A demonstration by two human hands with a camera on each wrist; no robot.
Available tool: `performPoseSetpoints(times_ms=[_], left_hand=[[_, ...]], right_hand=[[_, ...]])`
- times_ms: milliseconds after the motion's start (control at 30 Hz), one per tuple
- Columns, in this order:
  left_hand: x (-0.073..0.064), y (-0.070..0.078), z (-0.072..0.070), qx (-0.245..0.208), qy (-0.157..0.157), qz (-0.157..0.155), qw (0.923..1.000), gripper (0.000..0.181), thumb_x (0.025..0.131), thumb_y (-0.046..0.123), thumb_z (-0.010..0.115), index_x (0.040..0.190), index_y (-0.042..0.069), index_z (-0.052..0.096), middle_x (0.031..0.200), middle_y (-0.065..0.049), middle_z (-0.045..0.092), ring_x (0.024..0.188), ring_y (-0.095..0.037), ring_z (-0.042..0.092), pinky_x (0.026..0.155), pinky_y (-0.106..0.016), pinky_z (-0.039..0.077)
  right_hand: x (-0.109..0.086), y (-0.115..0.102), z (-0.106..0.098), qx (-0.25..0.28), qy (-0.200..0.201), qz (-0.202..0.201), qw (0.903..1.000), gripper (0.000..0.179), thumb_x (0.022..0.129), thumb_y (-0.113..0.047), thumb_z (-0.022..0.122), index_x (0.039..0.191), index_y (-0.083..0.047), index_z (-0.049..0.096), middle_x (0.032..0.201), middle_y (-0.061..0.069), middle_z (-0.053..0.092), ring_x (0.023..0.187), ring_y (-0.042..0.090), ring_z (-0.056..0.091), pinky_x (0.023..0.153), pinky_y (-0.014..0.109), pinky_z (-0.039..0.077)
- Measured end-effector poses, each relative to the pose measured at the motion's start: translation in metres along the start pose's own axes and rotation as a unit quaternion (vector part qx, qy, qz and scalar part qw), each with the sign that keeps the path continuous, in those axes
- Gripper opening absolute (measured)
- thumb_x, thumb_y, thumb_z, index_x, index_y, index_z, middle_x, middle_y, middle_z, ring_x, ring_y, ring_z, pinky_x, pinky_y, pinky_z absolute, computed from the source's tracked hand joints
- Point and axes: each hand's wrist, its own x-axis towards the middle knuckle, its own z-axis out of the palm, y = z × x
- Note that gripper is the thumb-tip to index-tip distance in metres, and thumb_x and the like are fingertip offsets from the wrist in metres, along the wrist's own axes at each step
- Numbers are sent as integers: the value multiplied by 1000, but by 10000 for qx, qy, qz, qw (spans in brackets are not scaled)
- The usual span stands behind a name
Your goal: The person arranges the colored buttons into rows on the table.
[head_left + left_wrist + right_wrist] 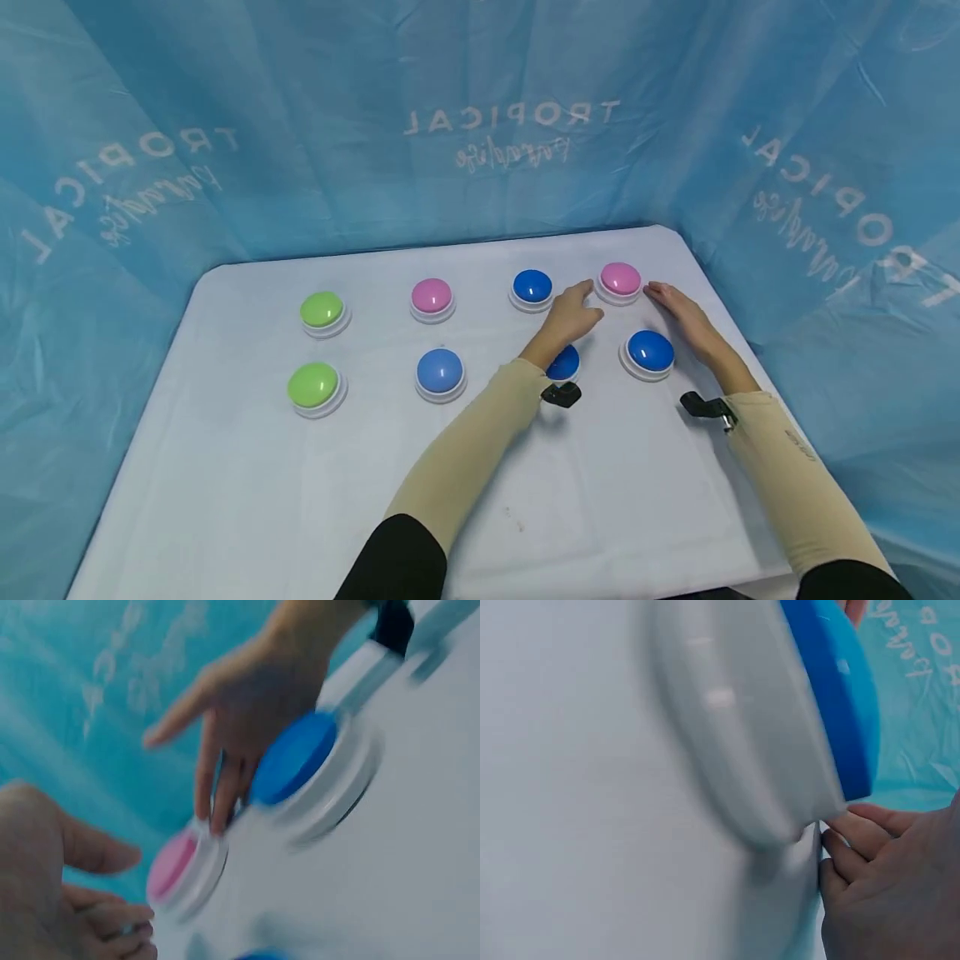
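Note:
A pink dome button [621, 278] on a round white base stands at the table's far right, between my two hands. On its left side is my left hand [572, 317], its fingertips close to the base and its thumb held apart. Opposite, my right hand [684, 318] has its fingers extended toward the base. Whether either hand touches the base I cannot tell. A blue dome button [651, 351] sits nearer, left of my right wrist; it looms large in the right wrist view. My left forearm partly hides another blue button [564, 364].
Farther left on the white table [225, 467] stand a blue button [532, 287], a second pink button [431, 296], a lighter blue button [440, 372] and two green buttons, one far [322, 310] and one near [313, 386]. A blue curtain [337, 167] with mirrored lettering surrounds the table.

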Motion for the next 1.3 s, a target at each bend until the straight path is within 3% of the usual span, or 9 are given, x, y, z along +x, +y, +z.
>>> performPoseSetpoints(times_ms=[100, 233, 333, 500, 600, 800, 1000, 1167, 1300], left_hand=[[-34, 10, 23, -71, 167, 457, 9988, 60, 101, 12, 61, 159, 8, 46, 162, -2, 52, 152, -15, 45, 125, -28, 36], [-75, 18, 62, 84, 267, 1026, 9943, 63, 100, 15, 63, 159, 4, 44, 163, -5, 50, 151, -14, 46, 125, -25, 35], [-91, 14, 82, 195, 548, 1031, 9930, 68, 99, 17, 64, 161, 3, 40, 163, -9, 48, 152, -17, 44, 125, -28, 36], [-98, 1, 96, 56, 802, 614, 9949, 74, 100, 19, 66, 164, 5, 32, 167, -9, 42, 154, -19, 42, 126, -33, 37], [-99, -8, 99, 153, 790, 655, 9946, 75, 101, 20, 66, 166, 8, 30, 169, -6, 39, 156, -18, 39, 127, -34, 36], [-104, -26, 103, 574, 1066, 1145, 9860, 76, 102, 25, 66, 166, 8, 29, 169, -5, 40, 156, -17, 38, 126, -32, 37], [-119, -44, 94, 1008, 1087, 1890, 9707, 71, 103, 32, 65, 162, 5, 37, 163, -9, 49, 152, -19, 45, 125, -30, 38], [-138, -64, 74, 1070, 1004, 2724, 9509, 53, 103, 26, 66, 150, 5, 56, 152, -8, 61, 143, -17, 56, 122, -25, 41], [-148, -83, 50, 770, 1826, 3606, 9114, 24, 98, 15, 72, 119, 5, 75, 127, -6, 77, 122, -15, 71, 109, -21, 52]], right_hand=[[-30, 10, 0, -101, 309, -361, 9988, 68, 115, -43, 15, 160, 4, 37, 169, 28, 29, 162, 43, 12, 133, 60, 3], [-62, 20, 2, -151, 715, -791, 9942, 60, 116, -35, 19, 156, 1, 46, 160, 28, 46, 161, 27, 28, 134, 33, 14], [-75, 23, 5, -31, 769, -909, 9929, 53, 116, -30, 26, 157, -2, 47, 156, 25, 52, 156, 10, 36, 126, 18, 20], [-89, 24, 12, -504, 653, -661, 9944, 65, 102, -25, 69, 161, -15, 44, 160, 19, 51, 154, 22, 41, 131, 46, 28], [-91, 25, 16, -919, 546, -626, 9923, 92, 85, -25, 88, 164, -20, 39, 163, 19, 46, 154, 42, 37, 123, 72, 27], [-93, 24, 21, -880, 529, -701, 9922, 106, 78, -22, 94, 166, -22, 35, 165, 19, 44, 154, 40, 36, 121, 76, 25], [-102, 25, 28, -561, 1065, -847, 9891, 70, 99, -20, 73, 162, -21, 43, 163, 15, 48, 150, -5, 37, 133, 41, 23], [-112, 26, 33, -455, 1541, -888, 9830, 54, 107, -22, 57, 159, -15, 48, 161, 17, 50, 145, -13, 38, 120, 9, 24], [-114, 27, 31, -478, 1740, -1048, 9780, 49, 109, -20, 52, 156, -8, 50, 158, 23, 52, 143, -14, 39, 114, 1, 25]])
